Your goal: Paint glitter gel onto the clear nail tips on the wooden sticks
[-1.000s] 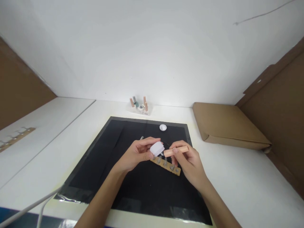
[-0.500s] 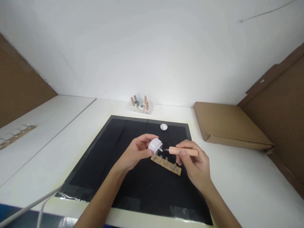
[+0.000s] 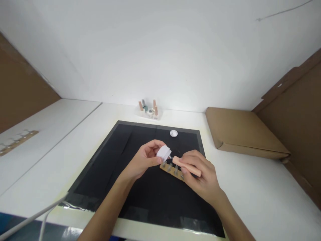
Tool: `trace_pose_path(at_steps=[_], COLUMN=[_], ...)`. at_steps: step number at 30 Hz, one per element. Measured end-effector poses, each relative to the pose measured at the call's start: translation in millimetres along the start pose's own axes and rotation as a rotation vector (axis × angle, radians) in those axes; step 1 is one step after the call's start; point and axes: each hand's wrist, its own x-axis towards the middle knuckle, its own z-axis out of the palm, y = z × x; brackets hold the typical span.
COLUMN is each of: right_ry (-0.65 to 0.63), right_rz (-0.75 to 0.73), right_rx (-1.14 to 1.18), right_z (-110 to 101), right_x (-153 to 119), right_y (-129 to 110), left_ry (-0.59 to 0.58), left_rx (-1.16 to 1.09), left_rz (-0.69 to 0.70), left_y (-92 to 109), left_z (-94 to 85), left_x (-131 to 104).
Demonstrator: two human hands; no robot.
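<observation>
My left hand [image 3: 146, 156] grips a small white jar [image 3: 164, 153], tilted so its mouth faces right. Between the fingers of my right hand [image 3: 200, 174] is a nail polish brush [image 3: 187, 166] with a peach handle. Its tip is at the jar's mouth; whether it is inside I cannot tell. Just below the jar, a wooden strip [image 3: 172, 170] holding several clear nail tips lies on the black mat [image 3: 140, 201], its right end covered by my right hand. The white jar lid [image 3: 173, 133] rests near the mat's far edge.
At the back, a clear tray [image 3: 149, 115] holds several polish bottles with peach and grey caps. A flat cardboard box [image 3: 243, 132] lies on the right. Another wooden strip [image 3: 18, 143] with nail tips is at the far left. A white cable [image 3: 32, 217] crosses the front left corner.
My right hand has shifted slightly left, and the brush now slants, its handle end lower and its tip closer to the jar's mouth. My left hand and the jar stay nearly still.
</observation>
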Motion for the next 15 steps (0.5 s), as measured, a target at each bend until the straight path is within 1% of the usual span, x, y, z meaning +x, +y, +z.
trace_pose_path(at_steps=[8,11,15], right_ry=[-0.004,-0.022,-0.051], right_rz=[-0.050,-0.033,0.027], right_rx=[-0.075,-0.054,0.009], right_z=[0.1,0.3,-0.2], right_x=[3.1,1.6,-1.7], right_y=[-0.5,1.5,4.0], left_ry=[-0.018,-0.028,-0.038], left_rx=[0.015,0.022,0.052], left_rz=[-0.011,-0.008,0.009], left_y=[-1.4,-2.2,-2.5], left_z=[-0.9,-1.1,-1.2], left_x=[0.3,0.5,1.0])
